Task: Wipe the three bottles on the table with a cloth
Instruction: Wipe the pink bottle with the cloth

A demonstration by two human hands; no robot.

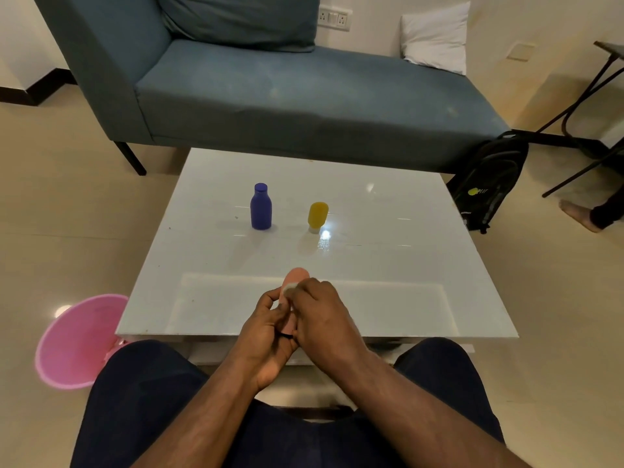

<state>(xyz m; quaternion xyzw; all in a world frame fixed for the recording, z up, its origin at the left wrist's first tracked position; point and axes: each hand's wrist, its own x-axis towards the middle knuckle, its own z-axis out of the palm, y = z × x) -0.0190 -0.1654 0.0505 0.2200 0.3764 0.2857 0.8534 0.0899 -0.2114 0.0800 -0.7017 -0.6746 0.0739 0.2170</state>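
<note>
blue bottle [260, 208] | yellow bottle [317, 215] | pink bottle [296, 275] | white table [388, 231] – glossy | pink bin [77, 339]

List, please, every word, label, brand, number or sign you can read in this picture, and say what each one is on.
No text can be read with certainty.
Backpack: a yellow-green logo with pale marks beside it and a small white mark lower down, all too blurred to read.
Blue bottle, yellow bottle and pink bottle: no label visible.
Wall sockets: no readable marking.
</note>
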